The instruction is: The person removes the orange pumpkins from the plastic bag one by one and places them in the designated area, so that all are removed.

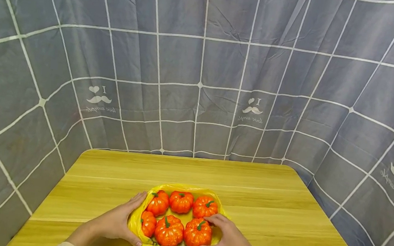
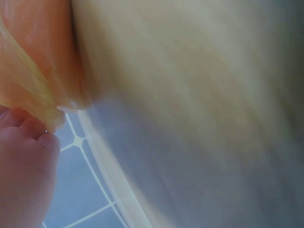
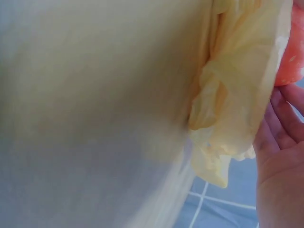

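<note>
A yellow plastic bag (image 1: 134,225) lies wide-mouthed on the table, with several small orange pumpkins (image 1: 169,231) standing in it around a gap in the middle. My left hand (image 1: 116,220) holds the bag's left side, thumb at the front rim and fingers farther back. Its fingers also show against the bag (image 2: 28,71) in the left wrist view. At the front right, my right hand (image 1: 228,239) grips one pumpkin (image 1: 198,234) between thumb and fingers, inside the bag's rim. In the right wrist view, the crumpled bag (image 3: 237,95) partly hides that orange pumpkin (image 3: 292,59).
The wooden table (image 1: 109,174) extends behind and to both sides of the bag. A grey curtain (image 1: 222,64) with white grid lines surrounds the table at the back and sides. Dark printing marks the bag's front.
</note>
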A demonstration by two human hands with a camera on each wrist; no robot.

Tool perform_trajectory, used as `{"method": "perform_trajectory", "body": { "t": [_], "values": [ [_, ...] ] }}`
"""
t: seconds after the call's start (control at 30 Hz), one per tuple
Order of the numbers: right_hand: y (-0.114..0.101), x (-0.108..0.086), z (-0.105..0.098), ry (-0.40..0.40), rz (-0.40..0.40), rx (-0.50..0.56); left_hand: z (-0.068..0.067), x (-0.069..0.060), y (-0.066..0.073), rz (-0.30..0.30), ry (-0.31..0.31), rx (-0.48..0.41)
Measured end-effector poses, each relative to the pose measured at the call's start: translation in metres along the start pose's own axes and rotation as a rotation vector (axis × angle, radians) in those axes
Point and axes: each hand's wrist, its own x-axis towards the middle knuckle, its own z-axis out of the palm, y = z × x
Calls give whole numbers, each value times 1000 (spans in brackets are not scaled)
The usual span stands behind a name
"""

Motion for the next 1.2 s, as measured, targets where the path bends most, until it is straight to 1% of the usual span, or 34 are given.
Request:
{"method": "perform_trajectory", "body": {
  "t": [0.2,0.3,0.43,0.63,0.77,0.93,1.03,1.13,1.2],
  "values": [
    [-1,2,-5,47,-19,50,0,0,2,10,1,0],
    [-2,3,-9,68,-34,68,0,-1,3,15,-2,-13],
    [-1,6,-14,103,-34,79,0,-2,4,25,5,-10],
    [0,7,-21,139,-36,94,0,-4,3,-6,-1,9],
    [2,5,-28,172,-43,93,-1,-4,2,0,-2,9],
    [9,2,-37,218,-50,86,-2,-4,1,-1,-4,16],
    [14,-1,-42,264,-56,93,-2,-5,0,-1,-11,14],
    [21,-4,-49,314,-40,85,-3,-5,1,0,-15,18],
    [25,-6,-54,339,-9,81,-3,-5,1,-3,-17,20]
  ]
}}
